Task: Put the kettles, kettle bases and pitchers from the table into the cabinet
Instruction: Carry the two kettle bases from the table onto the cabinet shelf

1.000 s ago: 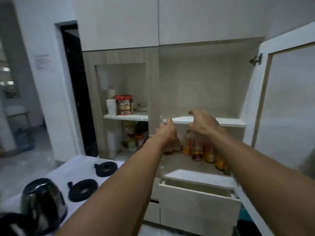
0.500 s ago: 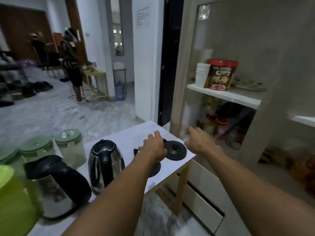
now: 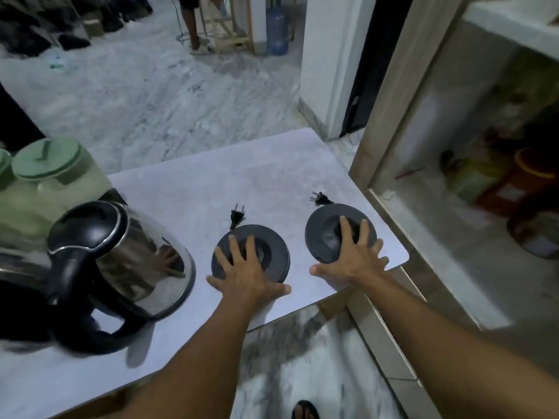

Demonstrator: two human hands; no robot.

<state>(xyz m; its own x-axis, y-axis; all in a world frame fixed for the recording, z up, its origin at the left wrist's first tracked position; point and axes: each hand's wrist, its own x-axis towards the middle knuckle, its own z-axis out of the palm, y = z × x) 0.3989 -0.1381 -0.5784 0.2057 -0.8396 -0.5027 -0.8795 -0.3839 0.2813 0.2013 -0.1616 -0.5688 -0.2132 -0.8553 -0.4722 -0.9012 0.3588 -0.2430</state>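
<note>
Two round black kettle bases lie on the white table near its right front corner. My left hand rests palm down with fingers spread on the left base. My right hand lies the same way on the right base. Both bases sit flat on the table, each with a short cord and plug pointing away. A steel kettle with a black handle stands left of them. A green-lidded pitcher stands behind it.
The open cabinet stands right of the table, blurred jars on its lower level. A second kettle shows partly at the left edge. Marble floor lies beyond, with a blue water bottle and a person's legs far back.
My view swung from the cabinet shelf left and down to the table. Both hands came down from the shelf onto the two kettle bases.
</note>
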